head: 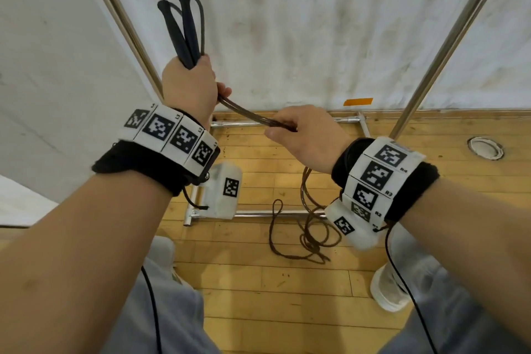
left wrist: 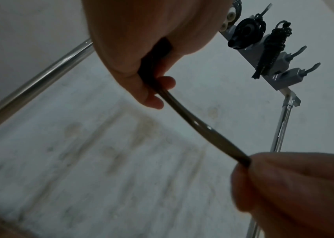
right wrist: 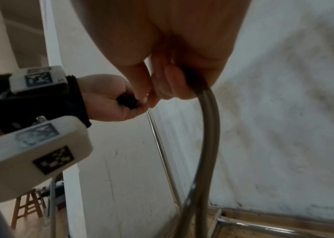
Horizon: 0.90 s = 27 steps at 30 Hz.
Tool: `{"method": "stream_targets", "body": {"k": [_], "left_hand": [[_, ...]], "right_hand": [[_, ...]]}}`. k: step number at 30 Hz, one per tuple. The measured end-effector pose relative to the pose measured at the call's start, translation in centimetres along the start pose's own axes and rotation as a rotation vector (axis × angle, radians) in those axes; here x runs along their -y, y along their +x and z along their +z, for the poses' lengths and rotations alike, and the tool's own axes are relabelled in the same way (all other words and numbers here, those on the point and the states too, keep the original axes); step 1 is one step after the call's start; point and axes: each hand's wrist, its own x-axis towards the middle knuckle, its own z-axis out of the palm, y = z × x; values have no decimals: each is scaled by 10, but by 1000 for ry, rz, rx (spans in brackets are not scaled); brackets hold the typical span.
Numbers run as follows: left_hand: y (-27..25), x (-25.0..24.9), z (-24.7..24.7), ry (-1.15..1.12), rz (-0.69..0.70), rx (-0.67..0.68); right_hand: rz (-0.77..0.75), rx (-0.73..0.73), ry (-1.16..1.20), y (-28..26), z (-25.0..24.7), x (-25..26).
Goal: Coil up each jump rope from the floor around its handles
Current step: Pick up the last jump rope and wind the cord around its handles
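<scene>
My left hand (head: 189, 80) is raised in front of the wall and grips the two black handles (head: 184, 31) of a jump rope, which stick up out of the fist. The brown rope (head: 247, 115) runs doubled from that fist down to my right hand (head: 298, 135), which pinches it. In the left wrist view the rope (left wrist: 198, 128) stretches taut between the left hand (left wrist: 154, 67) and the right hand's fingers (left wrist: 284, 185). Below my right hand (right wrist: 174, 80) the rope (right wrist: 209, 138) hangs down to a loose tangle (head: 307, 233) on the wooden floor.
A chrome rack surrounds the spot, with slanted poles (head: 448, 40) and base bars (head: 270, 213) on the floor. Higher up, its hook bar (left wrist: 272, 58) carries two coiled black ropes (left wrist: 268, 46). A round floor fitting (head: 485, 147) lies at the right. My shoe (head: 388, 287) stands near the tangle.
</scene>
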Motion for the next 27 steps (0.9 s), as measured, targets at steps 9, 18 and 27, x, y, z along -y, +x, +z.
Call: {"method": "stream_targets", "body": {"k": [9,18,27], "left_hand": [[3,15,-13,920,424,142],[-13,20,-10,1122,306,609],[-37,27,-2,1235,425,803]], "right_hand": [[-58,-103,-142,2,-23,-5],[-62,-248,-156,5,-40,-11],[-52,-340,-174,9,-44,-7]]}}
